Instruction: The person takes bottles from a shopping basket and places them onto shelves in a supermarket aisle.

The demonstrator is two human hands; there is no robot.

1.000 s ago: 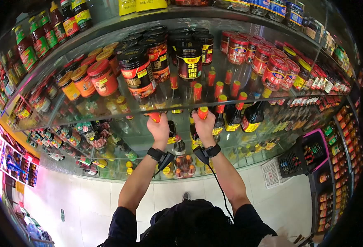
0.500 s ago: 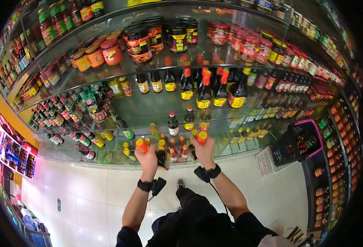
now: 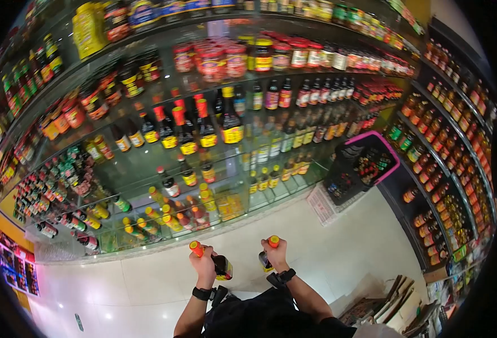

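My left hand (image 3: 205,267) is wrapped round the neck of a dark sauce bottle (image 3: 222,267) with an orange-red cap; its body tilts down and to the right. A second sauce bottle (image 3: 265,261), also dark with an orange cap, is gripped by the neck in my right hand (image 3: 278,254). Part of its body is hidden behind the fingers. Both hands are over the pale floor, apart from each other and from the shelves. Similar red-capped sauce bottles (image 3: 187,135) stand upright on the glass shelf ahead.
Jars (image 3: 226,61) and bottles fill the shelves in front. A black basket with a pink rim (image 3: 395,164) holds bottles and rests on a white crate (image 3: 319,206) at the right. Beyond it stands a dark bottle rack (image 3: 423,191). Flattened cardboard (image 3: 392,296) lies lower right.
My view has turned to the right, bringing the basket and rack nearer the centre. Both hands, still holding the bottles, have drawn back from the shelf and lower towards my body.
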